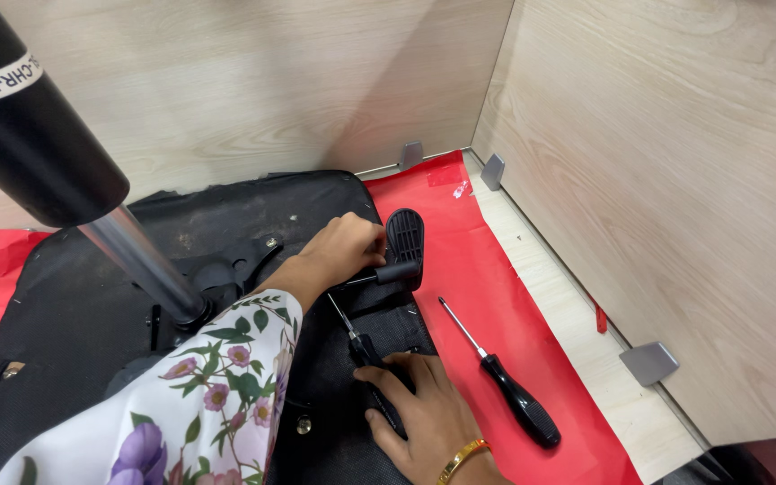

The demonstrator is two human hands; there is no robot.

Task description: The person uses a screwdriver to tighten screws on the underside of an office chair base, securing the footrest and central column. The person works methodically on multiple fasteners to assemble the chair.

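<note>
The left hand [339, 251], in a floral sleeve [217, 395], pinches the black lever [403, 247] at the middle of the upturned seat [65, 314]. At six o'clock from it the right hand [428, 413] grips a screwdriver [357, 337], its tip pointing to eleven under the lever. A second screwdriver [505, 382] lies loose on the red sheet [487, 269] at three o'clock of the right hand, near but apart

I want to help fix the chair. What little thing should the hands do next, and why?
Probably lift the screwdriver under the right hand and bring its tip to the lever. The left hand already holds that lever against the chair underside, and the screwdriver tip points that way.
</note>
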